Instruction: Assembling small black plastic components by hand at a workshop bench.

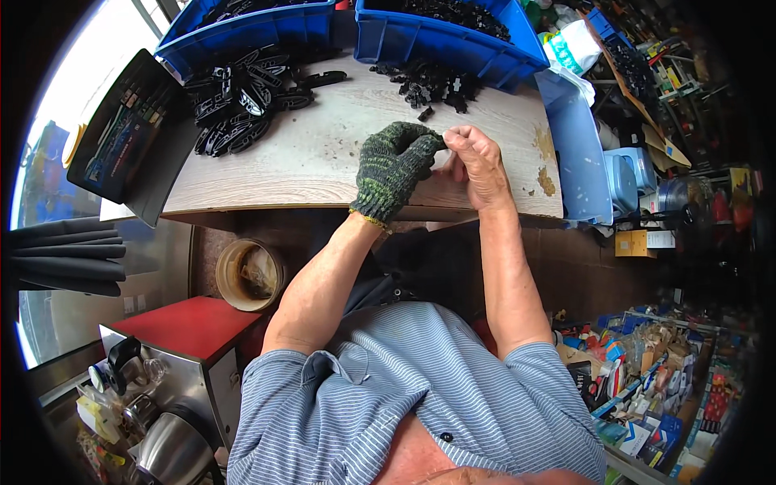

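Hands [436,166] meeting, wooden table [323,153], cluttered workshop

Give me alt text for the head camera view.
A gloved left hand and bare right hand meet, fingertips pinched together, over a wooden table. Black plastic parts lie heaped before two blue bins.

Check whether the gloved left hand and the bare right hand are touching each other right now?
Touching. The head view shows the gloved left hand pressed fingertip to fingertip against the bare right hand above the wooden table, with no gap between them.
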`<state>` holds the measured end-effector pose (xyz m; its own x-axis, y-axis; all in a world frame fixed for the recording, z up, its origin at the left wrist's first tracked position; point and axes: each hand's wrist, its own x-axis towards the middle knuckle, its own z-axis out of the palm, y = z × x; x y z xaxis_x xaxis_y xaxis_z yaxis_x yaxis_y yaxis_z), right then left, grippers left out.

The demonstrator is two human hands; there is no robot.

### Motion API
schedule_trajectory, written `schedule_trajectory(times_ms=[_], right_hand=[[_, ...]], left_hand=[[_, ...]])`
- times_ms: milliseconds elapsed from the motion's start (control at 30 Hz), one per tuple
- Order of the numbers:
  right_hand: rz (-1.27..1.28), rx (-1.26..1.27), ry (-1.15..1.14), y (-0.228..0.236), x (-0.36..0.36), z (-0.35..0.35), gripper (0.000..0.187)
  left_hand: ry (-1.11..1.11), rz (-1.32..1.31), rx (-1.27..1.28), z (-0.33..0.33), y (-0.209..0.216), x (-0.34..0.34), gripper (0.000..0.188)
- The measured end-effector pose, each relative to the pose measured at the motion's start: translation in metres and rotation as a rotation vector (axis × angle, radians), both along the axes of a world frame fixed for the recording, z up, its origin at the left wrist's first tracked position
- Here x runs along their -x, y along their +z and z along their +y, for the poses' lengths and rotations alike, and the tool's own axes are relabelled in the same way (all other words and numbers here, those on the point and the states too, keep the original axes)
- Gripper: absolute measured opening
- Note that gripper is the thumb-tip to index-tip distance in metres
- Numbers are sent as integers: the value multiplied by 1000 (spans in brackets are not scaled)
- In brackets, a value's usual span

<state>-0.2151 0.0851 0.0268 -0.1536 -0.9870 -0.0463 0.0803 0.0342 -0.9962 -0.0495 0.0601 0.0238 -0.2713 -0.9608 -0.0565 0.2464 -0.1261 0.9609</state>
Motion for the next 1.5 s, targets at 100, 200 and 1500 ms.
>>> schedule_trajectory(times_ms=[100, 200, 1500], right_hand=[[18, -53, 55, 0, 3, -3, 34], [63, -24, 55, -2, -4, -2, 37], [594, -338, -76, 6, 9, -26, 19]], left_hand=[[4, 23, -21, 2, 3, -1, 25], [-3, 27, -39, 2, 2, -1, 24], [26, -121, 319, 1, -31, 5, 31]])
